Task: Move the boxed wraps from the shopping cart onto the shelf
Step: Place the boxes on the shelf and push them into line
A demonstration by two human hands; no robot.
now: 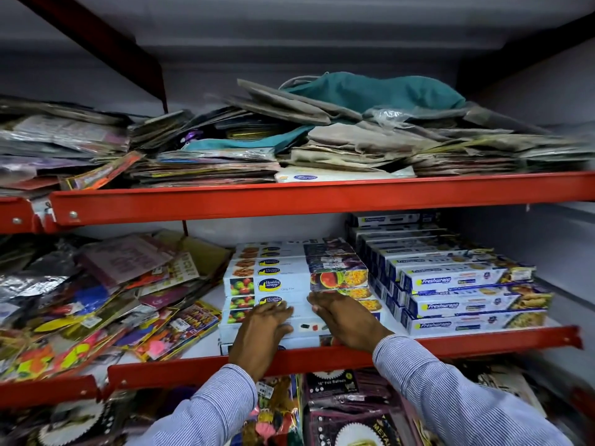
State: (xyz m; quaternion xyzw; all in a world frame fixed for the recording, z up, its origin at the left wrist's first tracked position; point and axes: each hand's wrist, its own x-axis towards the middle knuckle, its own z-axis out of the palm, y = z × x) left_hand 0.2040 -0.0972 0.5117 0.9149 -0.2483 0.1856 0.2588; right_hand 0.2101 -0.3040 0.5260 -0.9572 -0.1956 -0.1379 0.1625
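The boxed wraps [273, 284] sit in a white pile on the middle red shelf [483, 341], just beside the blue boxes [463, 297] on their right. We press our left hand [260, 329] and right hand [346, 320] flat on the near boxes, fingers spread out, not gripping anything

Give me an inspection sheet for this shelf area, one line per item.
Surface: middle shelf, red front rail, crowded.
Job's things: white wrap boxes stacked at centre; blue wrap boxes stacked to their right.
Clutter: loose party packets heaped on the left.
Hands: left hand and right hand flat on the front white boxes.
Cables: nothing seen.
Surroundings: upper shelf piled with bags and packets; shopping cart not in view.
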